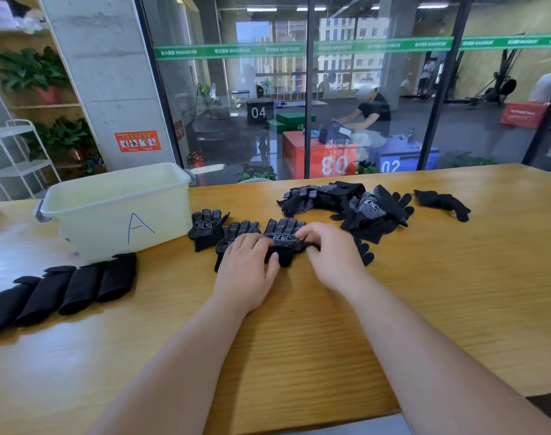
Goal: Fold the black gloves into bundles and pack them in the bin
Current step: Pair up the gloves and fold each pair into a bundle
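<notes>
Well, from the head view, both hands were down on one dotted glove (285,235) lying flat on the table (424,293), near the bin (117,211) (white, marked A) and to its right. The left hand (247,263) lay low over the cuff end, fingers bent round the fold. The right hand (329,251) pinched the glove's other edge with curled fingertips. Knit like that looked light, limp and floppy, with grippy dots on one face. It probably wanted taking at the cuff and rolling tight, or it would spring open. Four finished bundles (64,290) sat in a row just in front of the bin, and a loose pile (355,205) waited further back.
</notes>
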Available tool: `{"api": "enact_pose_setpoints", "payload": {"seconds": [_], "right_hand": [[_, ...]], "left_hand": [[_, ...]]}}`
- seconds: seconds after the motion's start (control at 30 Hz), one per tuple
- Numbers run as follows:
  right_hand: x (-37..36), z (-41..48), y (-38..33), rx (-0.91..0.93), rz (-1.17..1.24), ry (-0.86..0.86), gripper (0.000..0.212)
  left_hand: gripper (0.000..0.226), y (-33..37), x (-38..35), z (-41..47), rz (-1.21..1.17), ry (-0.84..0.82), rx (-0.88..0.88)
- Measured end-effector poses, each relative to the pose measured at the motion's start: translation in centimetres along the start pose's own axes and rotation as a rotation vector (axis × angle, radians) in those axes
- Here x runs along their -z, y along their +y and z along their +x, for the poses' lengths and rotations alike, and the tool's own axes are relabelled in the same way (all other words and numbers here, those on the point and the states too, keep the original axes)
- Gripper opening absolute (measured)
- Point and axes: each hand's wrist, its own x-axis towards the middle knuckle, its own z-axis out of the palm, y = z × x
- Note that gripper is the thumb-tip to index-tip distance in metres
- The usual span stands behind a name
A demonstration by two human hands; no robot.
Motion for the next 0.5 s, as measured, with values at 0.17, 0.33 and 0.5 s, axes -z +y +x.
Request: {"api": "enact_pose_setpoints", "payload": {"seconds": [0.17,0.33,0.5], "right_hand": [[3.7,2.8,-3.2,-0.031,0.632,0.148,0.041],[3.5,1.7,-1.6,-0.256,0.885,0.246,0.035],[1.0,-1.5,3.1,-0.443,0.338,0.111,0.020]], "left_hand": [[0.050,0.0,0.1,0.0,-0.019,0.010,0.016],[0.048,0.2,0.5,0.0,-0.015,0.060,0.056],[0.045,0.2,0.3,0.0,0.014,0.076,0.138]]}}
